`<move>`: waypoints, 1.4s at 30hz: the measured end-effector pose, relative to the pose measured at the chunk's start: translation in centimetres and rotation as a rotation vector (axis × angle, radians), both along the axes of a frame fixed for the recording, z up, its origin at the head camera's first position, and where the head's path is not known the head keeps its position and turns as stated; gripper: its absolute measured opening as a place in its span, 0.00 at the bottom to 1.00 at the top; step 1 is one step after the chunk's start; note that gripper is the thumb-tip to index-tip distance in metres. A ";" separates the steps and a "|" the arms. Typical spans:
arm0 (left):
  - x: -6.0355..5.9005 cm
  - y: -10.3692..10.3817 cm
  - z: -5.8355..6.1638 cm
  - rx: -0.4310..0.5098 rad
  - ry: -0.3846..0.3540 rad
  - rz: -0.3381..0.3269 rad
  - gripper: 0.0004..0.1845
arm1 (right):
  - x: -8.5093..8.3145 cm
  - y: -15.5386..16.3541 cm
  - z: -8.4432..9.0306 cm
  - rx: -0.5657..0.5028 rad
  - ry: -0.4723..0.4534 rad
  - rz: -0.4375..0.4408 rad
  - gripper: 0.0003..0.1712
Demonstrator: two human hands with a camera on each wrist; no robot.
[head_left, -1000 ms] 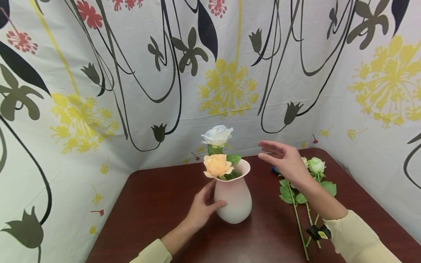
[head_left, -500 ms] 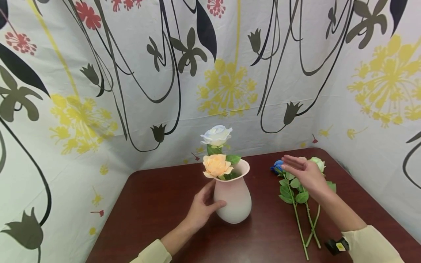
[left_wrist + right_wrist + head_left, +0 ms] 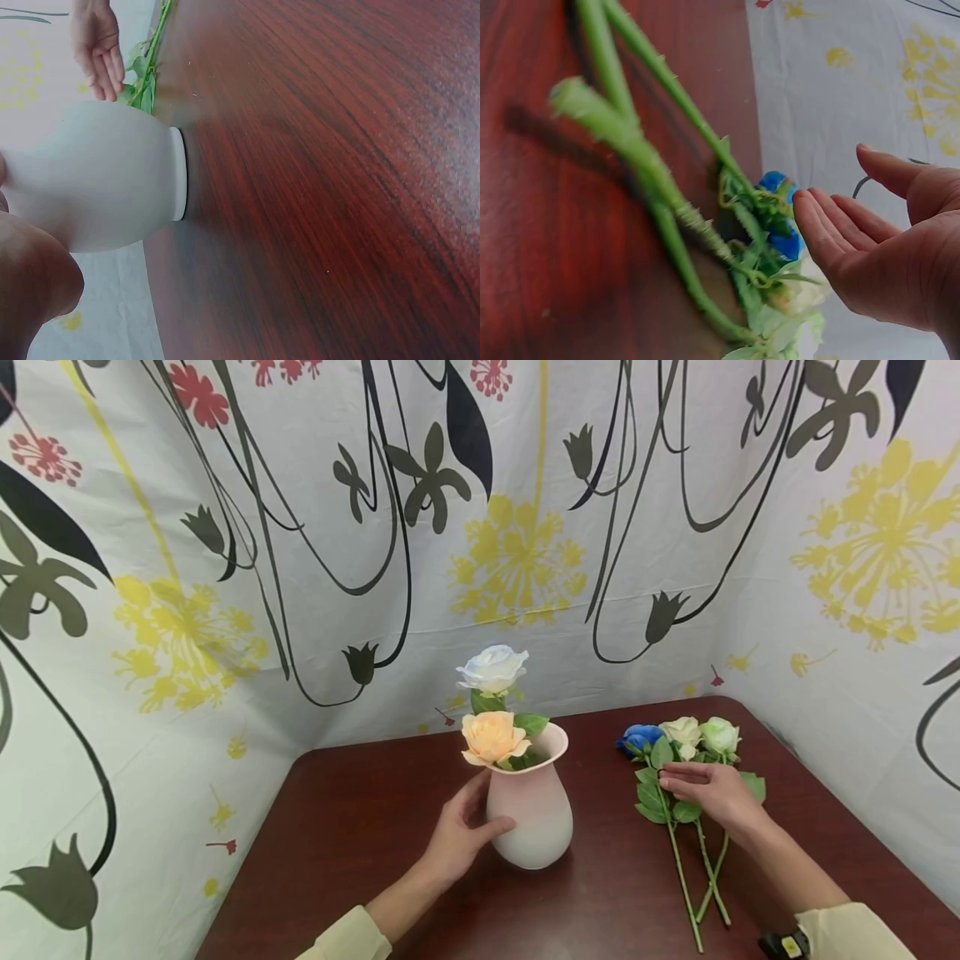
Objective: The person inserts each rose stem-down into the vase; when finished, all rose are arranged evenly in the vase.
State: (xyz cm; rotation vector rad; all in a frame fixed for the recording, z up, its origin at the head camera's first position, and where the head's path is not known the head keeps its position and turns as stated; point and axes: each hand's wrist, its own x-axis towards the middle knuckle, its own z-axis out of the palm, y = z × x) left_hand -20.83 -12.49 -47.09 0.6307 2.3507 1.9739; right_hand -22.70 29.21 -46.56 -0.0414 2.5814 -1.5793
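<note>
Descending over the past second, the right hand (image 3: 712, 793) has travelled from beside the vase's mouth down to the three loose roses lying on the table (image 3: 360, 827); the work appears to be turning to the next stem.

- Right hand: fingers straight and relaxed, palm down, hovering just over the leaves; the right wrist view shows nothing gripped yet.
- Loose roses: blue rose (image 3: 637, 739), cream rose (image 3: 682, 731), pale green rose (image 3: 722, 735), heads side by side toward the far wall, stems (image 3: 686, 885) crossing and running toward the person.
- Left hand (image 3: 461, 835): unmoved, thumb and curved fingers holding the side of the pink vase (image 3: 532, 822).
- Vase contents: white rose (image 3: 493, 668) standing tall, peach rose (image 3: 491, 737) at the rim.
- Surroundings: flower-printed cloth (image 3: 225, 568) hung behind and to both sides.
- Obstruction: crossed stems and overlapping leaves (image 3: 660, 793), likely to snag when one flower is lifted.
</note>
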 end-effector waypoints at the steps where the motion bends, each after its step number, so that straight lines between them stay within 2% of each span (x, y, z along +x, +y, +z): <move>1: 0.0 0.0 0.0 -0.001 -0.002 0.002 0.42 | 0.0 0.1 -0.2 0.006 -0.006 -0.001 0.37; 10: 0.1 0.0 0.0 0.005 -0.009 0.000 0.42 | -0.5 0.5 -1.7 -0.005 -0.034 0.005 0.32; 18: 0.1 0.0 0.1 0.010 -0.008 -0.002 0.42 | -1.1 0.5 -2.2 -0.017 -0.040 0.001 0.30; 30: 0.0 0.0 0.1 0.018 -0.001 -0.008 0.43 | -1.6 -0.5 -3.2 0.107 0.069 -0.096 0.21; 42: -0.1 0.0 -0.1 0.014 0.002 -0.007 0.42 | -2.0 -0.7 -2.7 0.112 0.004 -0.070 0.17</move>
